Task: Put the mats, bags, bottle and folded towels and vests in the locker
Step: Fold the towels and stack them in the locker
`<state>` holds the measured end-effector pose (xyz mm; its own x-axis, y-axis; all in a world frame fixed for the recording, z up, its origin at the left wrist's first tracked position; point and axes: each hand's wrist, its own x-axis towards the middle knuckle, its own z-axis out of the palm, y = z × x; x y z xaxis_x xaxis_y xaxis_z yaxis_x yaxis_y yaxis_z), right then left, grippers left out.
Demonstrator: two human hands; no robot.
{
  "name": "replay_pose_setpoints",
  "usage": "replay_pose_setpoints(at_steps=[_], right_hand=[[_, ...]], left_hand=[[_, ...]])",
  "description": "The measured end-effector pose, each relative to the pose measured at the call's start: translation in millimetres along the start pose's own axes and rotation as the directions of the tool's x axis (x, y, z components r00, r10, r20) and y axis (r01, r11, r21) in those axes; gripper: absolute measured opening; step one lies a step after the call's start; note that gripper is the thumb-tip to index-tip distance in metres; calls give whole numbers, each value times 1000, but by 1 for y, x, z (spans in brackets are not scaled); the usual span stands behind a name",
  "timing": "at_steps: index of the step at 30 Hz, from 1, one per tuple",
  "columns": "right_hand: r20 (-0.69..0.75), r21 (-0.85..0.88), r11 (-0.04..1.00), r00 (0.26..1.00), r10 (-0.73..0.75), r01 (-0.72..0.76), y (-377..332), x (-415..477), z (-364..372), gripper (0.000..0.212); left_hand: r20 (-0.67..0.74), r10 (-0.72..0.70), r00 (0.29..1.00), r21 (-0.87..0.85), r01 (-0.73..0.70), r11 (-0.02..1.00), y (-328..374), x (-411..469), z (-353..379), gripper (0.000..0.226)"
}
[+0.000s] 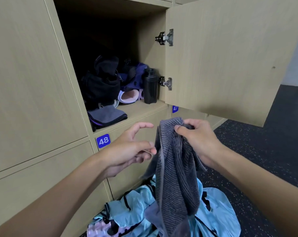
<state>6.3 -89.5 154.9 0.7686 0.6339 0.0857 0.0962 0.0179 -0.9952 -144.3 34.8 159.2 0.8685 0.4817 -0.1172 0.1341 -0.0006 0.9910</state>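
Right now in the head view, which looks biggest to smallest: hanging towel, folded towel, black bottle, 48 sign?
Biggest: hanging towel, though nearest the camera.
Next: folded towel and black bottle look close; the bottle stands further back, so I won't rank them.
Smallest: 48 sign.

R hand (196, 139) grips top of grey ribbed towel (177, 177), which hangs down over light-blue vests (132, 207) on floor (264, 151). L hand (132, 151) loose-fingered, holds nothing, just beside its left edge. Locker (144, 110) open, door (230, 57) swung right. Inside: black bag (100, 86) at left, purple bag (134, 77) beside it, rolled mats (128, 97) in front, black bottle (150, 86) upright at right by hinges, folded towel (107, 117) near-left at shelf edge.
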Motion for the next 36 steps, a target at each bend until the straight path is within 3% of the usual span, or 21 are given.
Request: replay_pose_setpoints(at_steps=[2,7,11,15,18,23,26,30,32,34,36], right_hand=[[5,62,997,999,51,-52,-1,0,-5,13],[-25,102,994,999,46,-43,2,-1,1,14],[12,57,997,999,43,-43,7,2,0,9],[164,-128,987,980,113,-92,10,5,-10,39],[79,-178,981,993,94,-78,8,10,-25,39],[-122,-165,981,989,82,-101,16,25,-52,35],[-232,-166,978,969,82,-122,23,34,-64,24],[-166,-483,870,986,25,-104,23,30,-73,23],[-177,-315,934,977,120,-172,16,29,-77,25],[-11,-79,960,963,268,-268,14,29,-81,40],[125,-142,945,942,312,-294,14,27,-79,47]], left_hand=[[-23,-16,1000,-15,16,1000,-2,1,2,39],[8,-105,994,199,101,975,-22,2,23,42],[-194,87,977,159,-56,986,-22,4,26,29],[-354,142,924,45,-135,990,-13,7,13,18],[-507,166,846,49,-164,985,-9,13,-13,16],[-624,213,751,122,-176,977,-11,17,-46,11],[-606,242,758,151,-188,970,-15,18,-59,7],[-582,214,785,153,-153,976,-18,17,-69,19],[-584,195,788,120,-154,981,-17,17,-70,24],[-571,181,801,85,-161,983,-15,17,-70,33],[-547,179,818,70,-168,983,-15,17,-69,39]])
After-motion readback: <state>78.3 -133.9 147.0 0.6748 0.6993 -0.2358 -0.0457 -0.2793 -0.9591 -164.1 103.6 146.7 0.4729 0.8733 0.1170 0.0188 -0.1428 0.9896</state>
